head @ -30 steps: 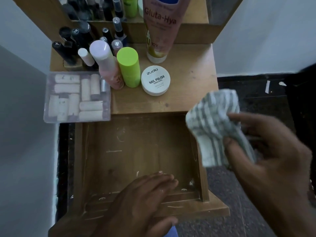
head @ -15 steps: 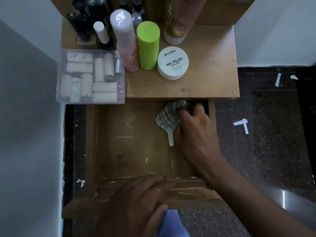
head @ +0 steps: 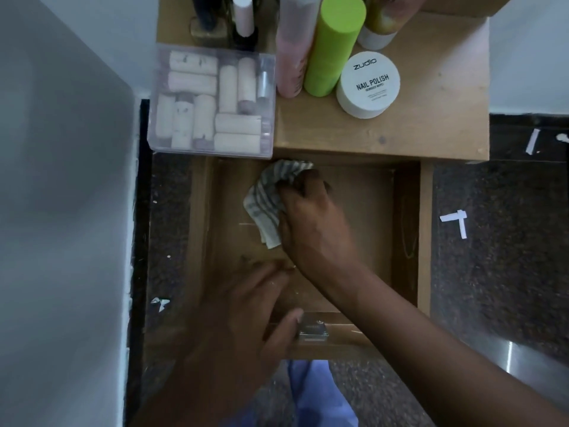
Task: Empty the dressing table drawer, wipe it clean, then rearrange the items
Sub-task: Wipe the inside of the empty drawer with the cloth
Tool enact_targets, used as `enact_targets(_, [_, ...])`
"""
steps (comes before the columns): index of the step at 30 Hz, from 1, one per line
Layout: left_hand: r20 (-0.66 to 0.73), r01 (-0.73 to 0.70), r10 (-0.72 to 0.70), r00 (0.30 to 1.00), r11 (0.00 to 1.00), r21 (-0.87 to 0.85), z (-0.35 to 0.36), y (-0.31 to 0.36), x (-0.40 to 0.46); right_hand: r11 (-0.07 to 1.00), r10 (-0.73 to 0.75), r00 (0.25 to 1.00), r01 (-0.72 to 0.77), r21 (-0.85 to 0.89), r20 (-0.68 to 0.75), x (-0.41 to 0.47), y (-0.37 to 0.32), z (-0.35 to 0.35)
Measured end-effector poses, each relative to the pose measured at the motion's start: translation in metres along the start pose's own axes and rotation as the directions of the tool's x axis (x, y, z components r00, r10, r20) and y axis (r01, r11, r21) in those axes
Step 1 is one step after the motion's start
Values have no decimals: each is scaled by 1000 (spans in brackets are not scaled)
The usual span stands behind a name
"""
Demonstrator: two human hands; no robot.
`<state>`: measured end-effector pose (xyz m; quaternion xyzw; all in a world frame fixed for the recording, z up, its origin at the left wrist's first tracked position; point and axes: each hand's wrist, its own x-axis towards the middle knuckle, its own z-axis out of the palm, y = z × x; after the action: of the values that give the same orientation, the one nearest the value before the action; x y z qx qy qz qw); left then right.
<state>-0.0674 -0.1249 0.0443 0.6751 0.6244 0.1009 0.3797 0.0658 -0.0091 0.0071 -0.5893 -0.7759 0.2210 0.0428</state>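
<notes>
My right hand (head: pixel 311 223) grips the striped cloth (head: pixel 268 204), pressing it on the floor of the open drawer (head: pixel 406 229) near its back left. My left hand (head: pixel 246 315) blurs over the front edge; I cannot tell its grip. The bottles (head: pixel 332 47) on the tabletop are cut off above.

Person, head view | left hand (head: pixel 246 315): bare, no ring or watch visible | right hand (head: pixel 311 223): bare, forearm unsleeved back from the fingers | blue garment (head: pixel 317 392): below the left fingers, plain fabric
</notes>
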Motion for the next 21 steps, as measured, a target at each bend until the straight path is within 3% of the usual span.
enact_targets(4, [-6,79,-79,997,991,106,-9,-2,11,989,-142,989,140,35,48,13,-12,10])
enact_targets(8, [118,79,-108,987,971,224,-12,-2,12,953,-302,943,302,24,139,17,-8,9])
enact_targets(14, [220,-219,148,964,911,349,-4,-4,-29,882,-456,862,472,-19,223,-7,28,-5])
enact_targets(17, [252,-298,210,945,870,393,-7,-5,-35,888,-432,868,457,-55,245,-20,43,-19])
enact_targets(21, [223,-283,211,952,885,370,-11,-7,-28,927,-239,948,288,-242,212,-35,63,-37])
